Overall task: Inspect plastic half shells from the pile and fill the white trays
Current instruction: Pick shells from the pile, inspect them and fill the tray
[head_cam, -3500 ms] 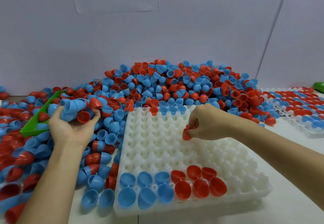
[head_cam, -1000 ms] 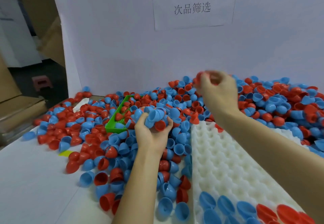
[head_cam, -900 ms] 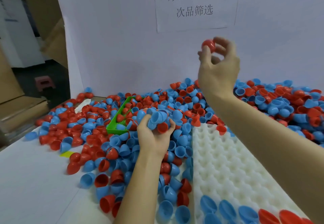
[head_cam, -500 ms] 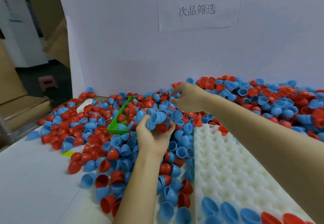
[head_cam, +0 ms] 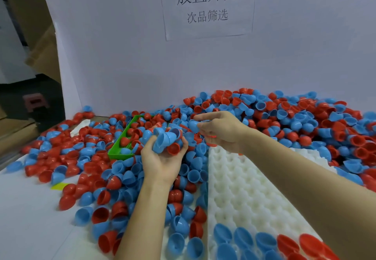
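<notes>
Left hand [head_cam: 162,158], palm up, cups a clutch of blue and red shells [head_cam: 166,140] above the pile [head_cam: 284,125], while the right hand [head_cam: 221,129] pinches one blue shell [head_cam: 193,126] just to their right. Near right lies the white tray [head_cam: 240,188], a few shells in its nearest cups; a green tray [head_cam: 120,150] sits left, half buried.

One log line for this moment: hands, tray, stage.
left hand holds shells | right hand pinches blue shell | white tray mostly unfilled
</notes>
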A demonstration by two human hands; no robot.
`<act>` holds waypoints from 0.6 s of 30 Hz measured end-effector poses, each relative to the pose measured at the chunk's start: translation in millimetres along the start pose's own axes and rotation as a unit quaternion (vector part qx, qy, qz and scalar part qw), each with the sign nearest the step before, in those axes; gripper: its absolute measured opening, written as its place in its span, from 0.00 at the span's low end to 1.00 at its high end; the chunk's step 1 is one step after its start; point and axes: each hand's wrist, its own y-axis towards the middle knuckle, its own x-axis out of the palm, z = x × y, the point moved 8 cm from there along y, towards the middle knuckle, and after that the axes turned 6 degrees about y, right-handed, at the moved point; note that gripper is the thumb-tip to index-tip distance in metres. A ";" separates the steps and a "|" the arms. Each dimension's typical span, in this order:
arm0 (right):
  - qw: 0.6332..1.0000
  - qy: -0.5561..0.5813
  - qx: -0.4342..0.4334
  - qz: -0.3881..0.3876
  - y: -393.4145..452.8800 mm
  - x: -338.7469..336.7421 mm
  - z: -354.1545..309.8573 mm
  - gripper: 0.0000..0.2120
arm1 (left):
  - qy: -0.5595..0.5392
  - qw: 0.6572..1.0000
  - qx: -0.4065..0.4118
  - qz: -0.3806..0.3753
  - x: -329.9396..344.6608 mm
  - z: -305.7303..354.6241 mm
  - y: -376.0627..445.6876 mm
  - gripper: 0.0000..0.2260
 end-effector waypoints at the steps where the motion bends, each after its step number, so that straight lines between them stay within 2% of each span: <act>1: 1.000 0.010 -0.006 0.013 -0.8 -4.6 -0.5 0.12 | 0.001 1.000 0.000 0.002 -0.4 -0.2 -0.5 0.06; 3: 0.999 -0.002 -0.030 0.035 -2.0 -14.1 -3.1 0.11 | 0.008 1.000 0.000 0.013 -2.1 -0.7 -0.4 0.05; 5: 0.990 -0.098 -0.084 0.062 -2.6 -23.4 -8.5 0.12 | 0.010 1.000 0.000 0.019 -3.0 -0.5 0.5 0.05; 8: 0.919 -0.346 -0.179 0.056 -7.0 -17.3 -16.3 0.17 | 0.001 1.000 -0.003 0.015 -2.4 -1.4 0.9 0.07; 10: 0.883 -0.432 -0.185 0.009 -8.2 -8.0 -7.5 0.22 | 0.003 1.000 -0.004 0.015 -2.6 -2.0 1.1 0.09; 12: 0.874 -0.450 -0.181 -0.025 -11.4 -2.8 0.3 0.27 | 0.008 1.000 -0.004 0.015 -2.4 -1.9 1.1 0.09; 14: 0.878 -0.440 -0.190 -0.021 -12.7 -4.4 1.7 0.27 | 0.009 1.000 -0.004 0.014 -1.8 -1.8 1.2 0.09; 18: 0.892 -0.410 -0.182 0.053 -7.4 -21.5 0.1 0.13 | 0.009 1.000 -0.008 0.018 -2.8 -2.2 1.7 0.07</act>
